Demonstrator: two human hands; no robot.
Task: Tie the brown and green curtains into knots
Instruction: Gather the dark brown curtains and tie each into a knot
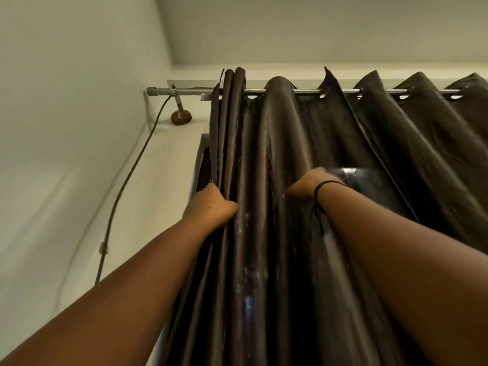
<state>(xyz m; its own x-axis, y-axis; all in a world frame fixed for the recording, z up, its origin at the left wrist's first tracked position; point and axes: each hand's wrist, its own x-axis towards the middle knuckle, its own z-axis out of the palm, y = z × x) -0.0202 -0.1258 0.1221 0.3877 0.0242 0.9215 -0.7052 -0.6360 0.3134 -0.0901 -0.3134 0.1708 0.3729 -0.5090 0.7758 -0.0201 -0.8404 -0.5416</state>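
Below ceiling, both hands' fingers (229, 204) sink into brown curtain (277, 143) folds.

Left hand (211, 204) and right hand (310, 184) grip the hanging brown curtain (285, 143).

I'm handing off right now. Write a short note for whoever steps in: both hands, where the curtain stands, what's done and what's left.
Left hand: grips the bunched folds at the left edge of the brown curtain.
Right hand: reaches into a fold further right; its fingers are hidden in the cloth, so the grip is unclear.
The curtain hangs by eyelets from the rod, partly spread out to the right.
Done: no knot visible.
Left: gather and knot the brown curtain, then the green one, which is not in view.
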